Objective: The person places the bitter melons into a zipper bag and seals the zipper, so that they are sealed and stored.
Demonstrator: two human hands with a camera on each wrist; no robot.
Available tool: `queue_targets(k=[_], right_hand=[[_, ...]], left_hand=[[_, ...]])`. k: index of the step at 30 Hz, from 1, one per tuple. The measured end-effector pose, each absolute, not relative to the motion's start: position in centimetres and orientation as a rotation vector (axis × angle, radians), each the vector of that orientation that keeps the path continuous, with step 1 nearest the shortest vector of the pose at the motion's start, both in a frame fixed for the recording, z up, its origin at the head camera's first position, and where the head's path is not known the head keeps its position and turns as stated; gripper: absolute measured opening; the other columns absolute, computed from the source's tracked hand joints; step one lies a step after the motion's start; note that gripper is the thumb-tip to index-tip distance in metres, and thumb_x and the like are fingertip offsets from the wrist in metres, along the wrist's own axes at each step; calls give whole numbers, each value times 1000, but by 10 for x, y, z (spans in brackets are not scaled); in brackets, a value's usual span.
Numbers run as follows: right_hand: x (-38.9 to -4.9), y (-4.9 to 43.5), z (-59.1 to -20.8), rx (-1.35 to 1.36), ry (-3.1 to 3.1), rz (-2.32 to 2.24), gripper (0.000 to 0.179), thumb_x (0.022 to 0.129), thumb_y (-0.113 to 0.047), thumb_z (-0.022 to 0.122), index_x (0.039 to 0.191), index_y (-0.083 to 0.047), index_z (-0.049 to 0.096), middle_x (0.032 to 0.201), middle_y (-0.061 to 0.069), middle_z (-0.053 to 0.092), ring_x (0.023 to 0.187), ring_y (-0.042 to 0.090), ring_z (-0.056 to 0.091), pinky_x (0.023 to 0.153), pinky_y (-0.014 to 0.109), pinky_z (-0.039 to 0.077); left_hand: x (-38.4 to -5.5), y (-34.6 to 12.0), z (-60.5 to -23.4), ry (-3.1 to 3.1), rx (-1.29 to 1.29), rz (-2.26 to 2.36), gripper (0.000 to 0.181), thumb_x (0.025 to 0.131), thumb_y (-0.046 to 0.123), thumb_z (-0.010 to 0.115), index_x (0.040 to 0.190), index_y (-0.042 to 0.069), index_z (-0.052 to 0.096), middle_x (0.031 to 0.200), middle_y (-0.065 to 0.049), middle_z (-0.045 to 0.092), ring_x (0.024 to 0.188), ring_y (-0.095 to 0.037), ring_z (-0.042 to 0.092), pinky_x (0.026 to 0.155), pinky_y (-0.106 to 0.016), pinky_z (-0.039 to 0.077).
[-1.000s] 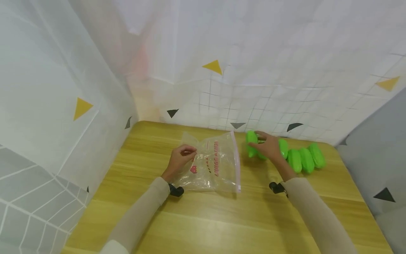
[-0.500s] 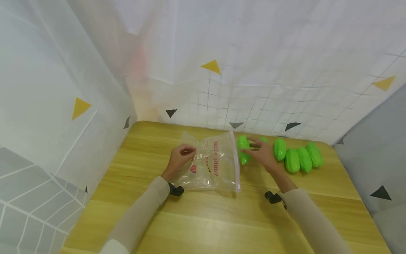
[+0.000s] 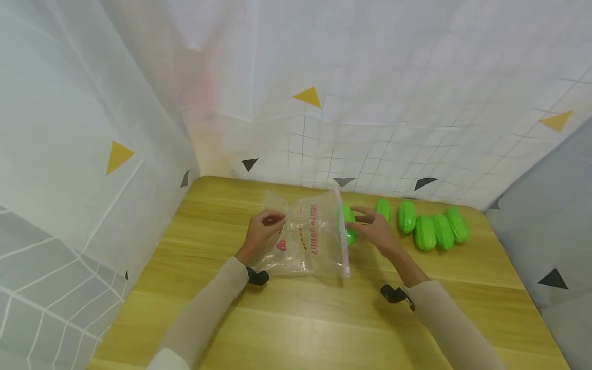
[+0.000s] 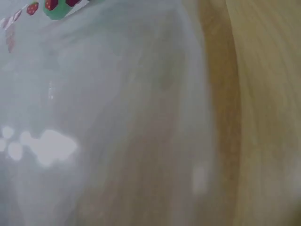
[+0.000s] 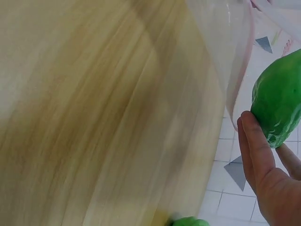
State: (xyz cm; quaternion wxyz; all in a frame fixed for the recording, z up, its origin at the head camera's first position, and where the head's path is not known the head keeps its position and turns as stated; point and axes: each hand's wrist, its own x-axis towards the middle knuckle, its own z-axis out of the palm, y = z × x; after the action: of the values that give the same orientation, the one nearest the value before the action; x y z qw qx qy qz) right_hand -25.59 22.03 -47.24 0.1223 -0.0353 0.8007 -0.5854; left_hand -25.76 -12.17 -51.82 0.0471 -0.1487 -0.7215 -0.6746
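A clear zip bag [image 3: 326,262] with red lettering and a pink zip edge lies across the table's middle in the head view. My left hand [image 3: 260,231] pinches the bag near its closed left end. In the left wrist view, only blurred clear plastic [image 4: 117,94] and wood show. My right hand [image 3: 378,235] holds a glossy green oblong piece [image 5: 282,94] between thumb and fingers, at the bag's mouth. Its left side overlaps the pink edge; how far inside it reaches, I cannot tell. Several similar green pieces [image 3: 425,234] lie to the right.
The wooden table [image 3: 296,324] ends at a white sheet wall [image 3: 277,133] close behind the bag. Grey-white sheets also stand on the left and right. One green piece [image 3: 382,209] lies just behind the right hand. Black wrist cameras [image 3: 394,294] are strapped on both wrists.
My right hand has carried the green piece leftward from the others to the bag's pink edge. The left hand has stayed on the bag.
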Motion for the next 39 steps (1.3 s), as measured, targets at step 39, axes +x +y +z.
queue_targets(k=[39], right_hand=[[-258, 172, -514, -515, 2365, -1670, 68, 86, -20, 75, 143, -1, 42, 130, 23, 56, 113, 38, 58, 86, 40, 55]], left_hand=[[-261, -111, -544, -2138, -395, -2087, 21, 89, 13, 73, 104, 0, 70, 103, -10, 67, 92, -24, 64, 82, -29, 57]])
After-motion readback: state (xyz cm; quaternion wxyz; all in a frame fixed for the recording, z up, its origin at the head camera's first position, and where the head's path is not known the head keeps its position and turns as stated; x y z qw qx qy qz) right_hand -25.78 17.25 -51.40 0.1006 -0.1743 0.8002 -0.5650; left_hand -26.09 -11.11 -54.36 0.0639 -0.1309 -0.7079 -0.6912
